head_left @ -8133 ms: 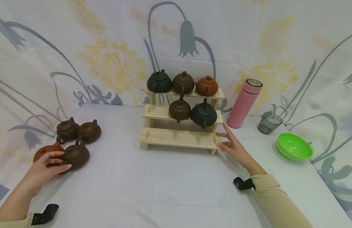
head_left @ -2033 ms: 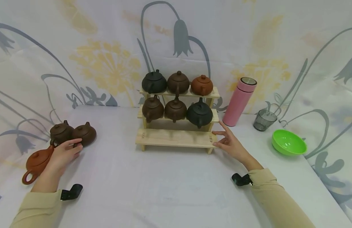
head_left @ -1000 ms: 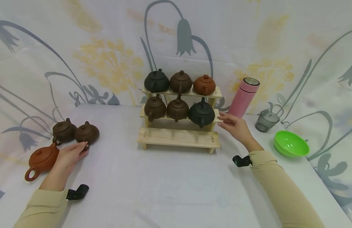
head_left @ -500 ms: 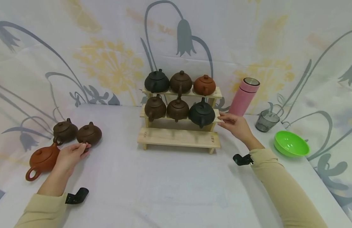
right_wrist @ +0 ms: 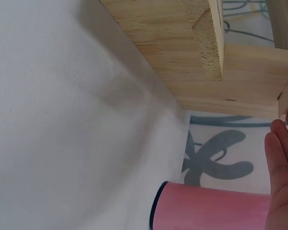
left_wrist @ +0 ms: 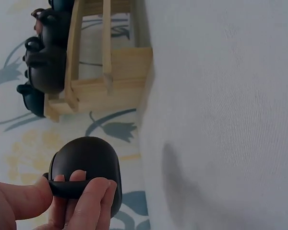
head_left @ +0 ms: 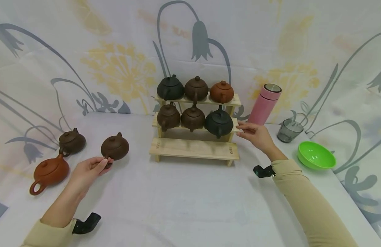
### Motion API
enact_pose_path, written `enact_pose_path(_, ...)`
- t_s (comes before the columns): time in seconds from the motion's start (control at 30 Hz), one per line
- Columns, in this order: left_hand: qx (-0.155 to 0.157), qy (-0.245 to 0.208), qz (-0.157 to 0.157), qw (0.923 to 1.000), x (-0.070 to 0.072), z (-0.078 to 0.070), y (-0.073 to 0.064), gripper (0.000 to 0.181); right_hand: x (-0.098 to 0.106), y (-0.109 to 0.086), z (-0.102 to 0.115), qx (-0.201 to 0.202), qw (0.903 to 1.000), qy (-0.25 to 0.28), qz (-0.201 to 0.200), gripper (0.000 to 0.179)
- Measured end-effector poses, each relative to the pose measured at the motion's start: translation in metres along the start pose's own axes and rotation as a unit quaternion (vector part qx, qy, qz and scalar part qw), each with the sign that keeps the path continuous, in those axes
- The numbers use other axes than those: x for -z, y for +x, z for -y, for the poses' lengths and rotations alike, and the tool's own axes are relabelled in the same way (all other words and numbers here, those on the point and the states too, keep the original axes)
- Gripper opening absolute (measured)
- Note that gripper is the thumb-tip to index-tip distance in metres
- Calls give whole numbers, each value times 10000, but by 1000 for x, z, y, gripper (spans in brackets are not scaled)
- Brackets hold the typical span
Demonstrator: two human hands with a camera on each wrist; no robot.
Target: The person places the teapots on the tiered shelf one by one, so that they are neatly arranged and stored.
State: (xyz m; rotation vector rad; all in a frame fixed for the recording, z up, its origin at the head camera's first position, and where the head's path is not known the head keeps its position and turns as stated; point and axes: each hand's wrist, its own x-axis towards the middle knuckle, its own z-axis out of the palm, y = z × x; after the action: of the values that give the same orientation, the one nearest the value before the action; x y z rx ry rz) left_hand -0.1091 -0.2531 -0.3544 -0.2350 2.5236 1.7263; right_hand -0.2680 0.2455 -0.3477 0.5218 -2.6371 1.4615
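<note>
My left hand point(head_left: 89, 171) pinches the loop handle of a dark brown teapot point(head_left: 114, 147). In the left wrist view that teapot point(left_wrist: 86, 160) is raised, its shadow on the cloth apart from it; thumb and fingers close on the handle. My right hand point(head_left: 257, 138) touches the right end of the middle tier of a three-step wooden rack point(head_left: 193, 148); in the right wrist view its visible fingers point(right_wrist: 281, 160) are fairly straight. Several teapots stand on the rack's two upper tiers, including a black teapot point(head_left: 219, 121) beside the right fingertips. The bottom tier is bare.
An orange-brown teapot point(head_left: 51, 170) and a brown teapot point(head_left: 72, 141) stand at the left. Right of the rack are a pink flask point(head_left: 264, 104), a grey translucent cup point(head_left: 290, 131) and a green bowl point(head_left: 316, 155). A patterned cloth hangs behind.
A third brown teapot has joined the middle tier. My left hand has gripped another brown teapot and moved it rightward, away from the left group. My right hand has shifted up to the middle tier.
</note>
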Motion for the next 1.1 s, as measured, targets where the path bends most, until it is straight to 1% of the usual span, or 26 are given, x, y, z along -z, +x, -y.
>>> enact_pose_path(0.07,3,63,54,10000,-4,-3,-3,46,0,0,0,-13,10000,32,21,32)
enact_pose_path(0.27,-277,-121,243,9992,-18,-13,-11,41,0,-1,0,-18,10000,17,53,33)
enact_pose_path(0.67,-375,-402,691,9961,-54,-33,-16,34,-1,0,-1,-91,9999,-39,57,33)
enact_pose_path(0.93,-463,-604,1059,9915,-82,-46,-15,29,0,0,0,4,9999,-171,-18,33)
enact_pose_path(1.03,-388,-717,1169,9898,-95,-51,-14,27,0,0,1,19,9999,-110,3,33)
enact_pose_path(1.1,-402,-770,1260,9882,-104,-54,-13,27,0,0,2,7,10000,-96,15,33)
